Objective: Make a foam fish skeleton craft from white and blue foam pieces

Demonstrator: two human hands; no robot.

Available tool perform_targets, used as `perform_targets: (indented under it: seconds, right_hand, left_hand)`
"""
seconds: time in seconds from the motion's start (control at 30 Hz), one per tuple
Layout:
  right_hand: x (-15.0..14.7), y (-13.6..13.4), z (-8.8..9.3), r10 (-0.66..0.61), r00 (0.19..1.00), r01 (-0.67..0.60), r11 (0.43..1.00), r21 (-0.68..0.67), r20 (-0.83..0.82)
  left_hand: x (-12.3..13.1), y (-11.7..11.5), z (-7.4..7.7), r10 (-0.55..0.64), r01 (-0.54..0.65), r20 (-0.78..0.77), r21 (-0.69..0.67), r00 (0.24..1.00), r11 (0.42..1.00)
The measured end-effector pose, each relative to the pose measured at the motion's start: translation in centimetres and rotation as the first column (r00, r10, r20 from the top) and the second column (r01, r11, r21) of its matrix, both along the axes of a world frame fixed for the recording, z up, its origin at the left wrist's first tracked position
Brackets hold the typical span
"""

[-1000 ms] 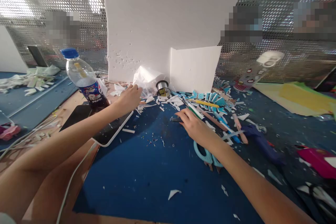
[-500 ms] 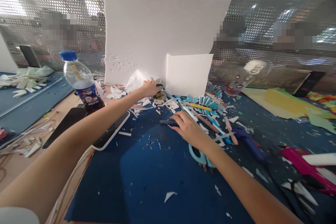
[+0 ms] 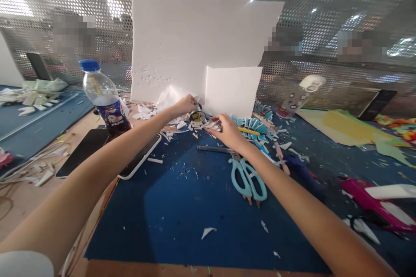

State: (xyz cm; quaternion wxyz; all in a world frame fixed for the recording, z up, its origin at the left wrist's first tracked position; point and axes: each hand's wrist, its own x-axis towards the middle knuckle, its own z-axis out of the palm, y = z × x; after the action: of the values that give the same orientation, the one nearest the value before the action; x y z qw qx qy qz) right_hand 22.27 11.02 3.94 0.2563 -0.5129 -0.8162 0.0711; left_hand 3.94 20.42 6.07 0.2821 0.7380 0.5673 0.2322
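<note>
My left hand [image 3: 186, 104] is closed, its fingers curled together beside a small dark strip. What it pinches, if anything, I cannot make out. Just below it stands a round black-rimmed thing with a yellow label [image 3: 197, 117]. My right hand [image 3: 227, 130] reaches over white foam scraps [image 3: 202, 126], thumb and fingers apart, with no object visible between them. A dark grey pen-like stick [image 3: 214, 149] lies on the blue mat [image 3: 182, 216] under that hand. Light blue scissors [image 3: 248, 179] rest beside my right forearm, partly hidden by it.
A large white board [image 3: 195, 30] stands behind, with a smaller white panel [image 3: 232, 91] before it. On the left are a Pepsi bottle [image 3: 108, 108] and a white-edged tablet [image 3: 139, 156]. At right lie a magenta tool [image 3: 367, 199], a purple tool [image 3: 300, 173] and yellow paper [image 3: 344, 125].
My right hand has let go of the dark stick and moved up and away to the scraps; the stick stays on the mat. My left hand has shifted slightly.
</note>
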Motion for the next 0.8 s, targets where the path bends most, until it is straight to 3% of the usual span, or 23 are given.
perform_targets:
  seconds: [0.3, 0.5, 0.63, 0.8]
  right_hand:
    - [-3.8, 8.1, -0.2, -0.039, 0.996, 0.039, 0.999, -0.004, 0.080]
    - [-3.9, 11.9, 0.6, 0.135, 0.976, -0.111, 0.984, -0.143, 0.174]
    - [-4.3, 12.0, 2.0, 0.189, 0.967, -0.149, 0.964, -0.222, 0.171]
    - [-3.4, 8.9, 4.4, 0.141, 0.983, -0.118, 0.975, -0.190, 0.115]
  left_hand:
    - [-2.5, -2.3, -0.7, 0.013, -0.016, 0.012, 0.227, 1.000, 0.974]
    - [-3.4, -2.6, -1.1, -0.037, 0.033, 0.008, 0.310, 0.999, 0.950]
    - [-3.8, -2.6, -0.9, -0.033, 0.019, 0.027, 0.398, 0.999, 0.917]
    - [-4.4, -3.4, 1.0, -0.006, -0.031, 0.073, 0.497, 0.997, 0.867]
